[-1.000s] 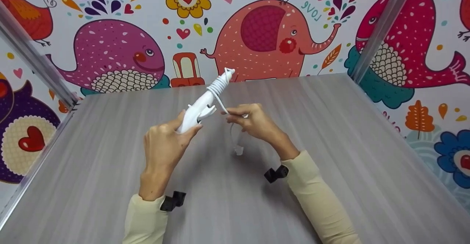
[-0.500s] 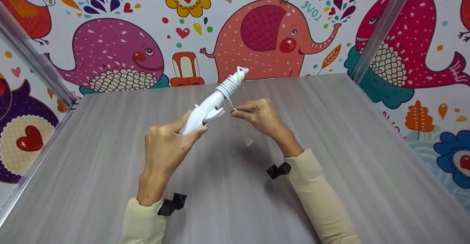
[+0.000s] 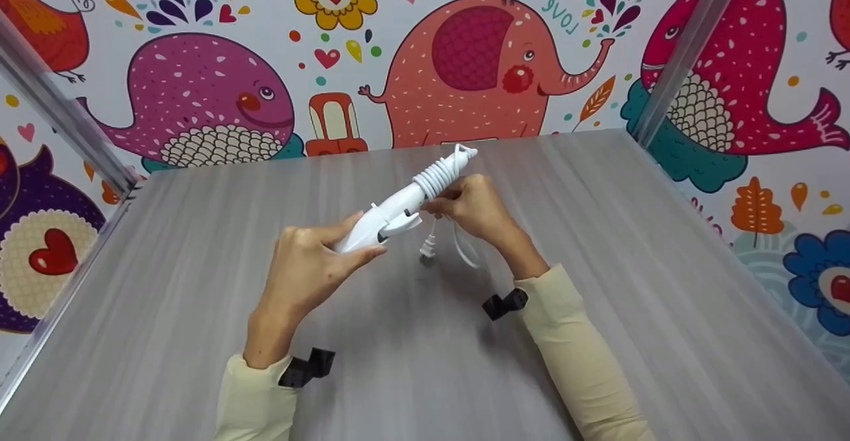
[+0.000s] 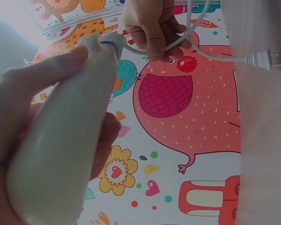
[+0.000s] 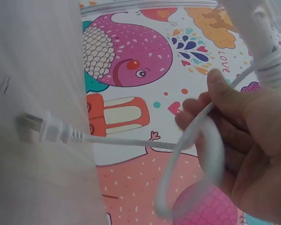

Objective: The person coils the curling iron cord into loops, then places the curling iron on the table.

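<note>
My left hand (image 3: 309,268) grips the thick end of a white corded hand appliance (image 3: 404,199), long and tapered, with a small lever on its side. It is held tilted above the table, narrow end up and away. White cord (image 3: 435,176) is wound in several turns around that narrow end, with a loop at the tip. Just to the right of the turns, my right hand (image 3: 481,212) pinches the loose cord (image 5: 207,112). Below that hand dangle a slack loop of cord (image 3: 467,255) and the two-prong plug (image 3: 427,247).
A grey wood-grain table (image 3: 398,374) lies under both hands. Behind it stands a wall (image 3: 372,62) printed with cartoon animals, with metal posts (image 3: 690,56) at the corners. Small black devices (image 3: 307,368) sit at both wrists.
The appliance has shifted right and its wound end has dipped lower. My right hand has come in close beside the turns of cord, and a loose loop now hangs under it.
</note>
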Tool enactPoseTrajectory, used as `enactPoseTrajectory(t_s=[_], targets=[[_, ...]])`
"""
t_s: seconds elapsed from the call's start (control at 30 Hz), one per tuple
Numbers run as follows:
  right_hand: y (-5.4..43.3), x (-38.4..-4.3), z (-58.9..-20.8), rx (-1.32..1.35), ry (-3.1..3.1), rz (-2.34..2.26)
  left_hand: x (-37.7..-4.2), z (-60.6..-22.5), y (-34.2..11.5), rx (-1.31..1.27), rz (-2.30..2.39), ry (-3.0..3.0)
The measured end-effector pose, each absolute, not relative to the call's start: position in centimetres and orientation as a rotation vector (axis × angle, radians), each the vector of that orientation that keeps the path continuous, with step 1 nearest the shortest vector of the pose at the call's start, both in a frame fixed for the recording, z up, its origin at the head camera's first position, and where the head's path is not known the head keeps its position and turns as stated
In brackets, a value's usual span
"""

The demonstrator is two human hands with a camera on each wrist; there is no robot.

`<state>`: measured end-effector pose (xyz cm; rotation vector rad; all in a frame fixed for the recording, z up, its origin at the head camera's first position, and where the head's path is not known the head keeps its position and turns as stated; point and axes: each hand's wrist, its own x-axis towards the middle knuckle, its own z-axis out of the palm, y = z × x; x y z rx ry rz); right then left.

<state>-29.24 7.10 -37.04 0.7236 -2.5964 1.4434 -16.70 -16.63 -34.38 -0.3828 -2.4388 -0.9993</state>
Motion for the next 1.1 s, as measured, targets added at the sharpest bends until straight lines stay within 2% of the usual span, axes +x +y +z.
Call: enactPoseTrajectory(t_s=[0.13, 0.33, 0.57, 0.7, 0.9, 1.1], targets=[[7.6, -29.3, -37.0, 0.846, -2.541, 1.689, -16.6, -34.0, -17.6, -0.377, -1.213, -2.450], [8.4, -29.2, -37.0, 1.181, -2.359, 2.157, -16.4, -33.5, -18.7, -0.352, -1.472, -2.447], [9.3, -28.6, -36.8, 1.492, -2.220, 2.290, -16.3, -33.4, -19.0, -0.528, -1.649, -2.389], [9.7, -28.3, -36.3, 1.487, -2.255, 2.166, -16.5, -33.8, -19.2, -0.675, -1.677, -2.384], [9.4, -27.8, -35.4, 1.421, -2.477, 1.577, -16.6, -34.1, -19.9, -0.761, -1.605, -2.493], [9.0, -28.4, -35.8, 1.336, -2.545, 1.478, -16.4, -33.9, -20.6, -0.802, -1.462, -2.661]])
